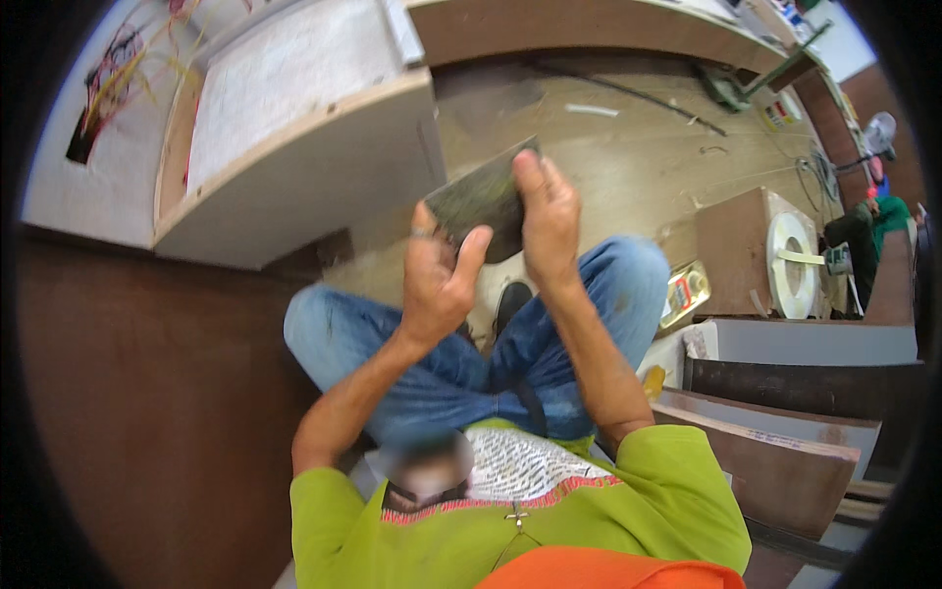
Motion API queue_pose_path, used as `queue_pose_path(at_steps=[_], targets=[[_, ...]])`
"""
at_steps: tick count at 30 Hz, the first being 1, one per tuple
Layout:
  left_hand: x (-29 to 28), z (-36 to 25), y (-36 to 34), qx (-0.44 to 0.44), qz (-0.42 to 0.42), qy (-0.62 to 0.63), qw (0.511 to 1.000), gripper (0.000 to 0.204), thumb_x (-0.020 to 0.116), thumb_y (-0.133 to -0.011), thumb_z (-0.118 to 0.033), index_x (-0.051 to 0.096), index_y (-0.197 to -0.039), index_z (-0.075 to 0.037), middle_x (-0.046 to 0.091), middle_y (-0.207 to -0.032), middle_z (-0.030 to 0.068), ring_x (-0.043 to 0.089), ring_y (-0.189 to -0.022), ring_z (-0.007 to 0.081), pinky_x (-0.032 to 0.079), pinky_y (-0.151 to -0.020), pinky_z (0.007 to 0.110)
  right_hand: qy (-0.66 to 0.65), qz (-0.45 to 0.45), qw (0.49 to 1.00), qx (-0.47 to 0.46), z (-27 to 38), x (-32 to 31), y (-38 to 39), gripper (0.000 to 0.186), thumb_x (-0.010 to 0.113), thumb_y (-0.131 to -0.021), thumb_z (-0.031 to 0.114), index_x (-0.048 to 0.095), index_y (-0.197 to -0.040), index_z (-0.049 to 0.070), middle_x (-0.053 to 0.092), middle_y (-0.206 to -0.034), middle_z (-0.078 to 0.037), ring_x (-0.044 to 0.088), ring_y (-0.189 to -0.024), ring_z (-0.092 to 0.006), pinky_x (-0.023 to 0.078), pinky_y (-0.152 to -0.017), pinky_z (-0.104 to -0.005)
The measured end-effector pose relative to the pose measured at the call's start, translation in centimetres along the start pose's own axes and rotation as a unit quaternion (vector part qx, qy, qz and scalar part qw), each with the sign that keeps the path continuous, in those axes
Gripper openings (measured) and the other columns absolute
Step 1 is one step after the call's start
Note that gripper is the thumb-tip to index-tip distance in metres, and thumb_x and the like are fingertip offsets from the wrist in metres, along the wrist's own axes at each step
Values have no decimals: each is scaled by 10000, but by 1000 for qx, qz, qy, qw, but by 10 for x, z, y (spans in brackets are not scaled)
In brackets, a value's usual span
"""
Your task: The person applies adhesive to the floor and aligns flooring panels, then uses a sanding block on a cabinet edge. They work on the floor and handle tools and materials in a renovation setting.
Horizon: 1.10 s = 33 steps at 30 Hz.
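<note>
Between my hands, above my knees, is a flat dark rectangular piece with a worn, greyish face. My left hand grips its lower left end, thumb raised along the near side. At the other end my right hand closes on the upper right corner, its thumb lying over the edge. The piece is tilted, its right end farther from me than its left. What it is made of I cannot tell. Some fingers of both hands are hidden behind it.
A pale wooden cabinet frame stands ahead on the left, with loose wires beyond it. To the right are a brown box, a roll of white edging, a bottle and stacked boards. A long thin rod lies on the floor.
</note>
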State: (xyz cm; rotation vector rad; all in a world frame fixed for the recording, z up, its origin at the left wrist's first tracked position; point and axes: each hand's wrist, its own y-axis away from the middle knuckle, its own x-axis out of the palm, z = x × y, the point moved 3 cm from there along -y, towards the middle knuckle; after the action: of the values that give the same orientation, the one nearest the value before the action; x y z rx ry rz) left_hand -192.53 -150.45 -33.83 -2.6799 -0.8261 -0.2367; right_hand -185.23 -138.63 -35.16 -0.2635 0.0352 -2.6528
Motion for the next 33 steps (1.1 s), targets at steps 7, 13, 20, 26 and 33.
queue_pose_path(at_steps=[7,13,20,26,33], targets=[[-9,11,-4,-18,-10,52,998,296,547,-951,3,436,-1225,25,580,-1168,120,561,-1066,147,461,-926,286,-123,97,988,16,14,1,2,240,585,-984,240,618,-1037,9,645,-939,-17,571,-844,-66,471,-752,-222],[-6,13,-2,17,-4,1,1000,277,547,-955,1,434,-1206,25,586,-1148,118,562,-1052,137,477,-894,271,-74,97,992,-24,9,0,3,276,618,-962,168,573,-1148,-31,635,-1021,-40,562,-908,-80,468,-800,-231],[-2,16,-1,23,4,-24,999,327,564,-948,-6,422,-1239,35,588,-1149,117,574,-1014,128,493,-862,262,-56,31,997,-40,9,2,4,228,600,-979,215,588,-1019,-9,591,-837,20,497,-764,-31,417,-638,-192],[4,15,-1,28,14,-16,999,353,561,-951,-13,412,-1267,42,599,-1132,118,583,-1005,127,498,-849,263,-38,2,998,-43,1,-5,-2,304,563,-1001,291,557,-806,58,447,-663,79,378,-607,-21,326,-524,-220],[-5,18,-2,-15,2,-2,1000,293,570,-949,-25,438,-1204,32,601,-1093,105,579,-952,102,498,-783,239,-80,42,996,29,4,-10,-6,260,562,-998,277,626,-949,30,612,-789,18,531,-708,-49,437,-641,-212]])
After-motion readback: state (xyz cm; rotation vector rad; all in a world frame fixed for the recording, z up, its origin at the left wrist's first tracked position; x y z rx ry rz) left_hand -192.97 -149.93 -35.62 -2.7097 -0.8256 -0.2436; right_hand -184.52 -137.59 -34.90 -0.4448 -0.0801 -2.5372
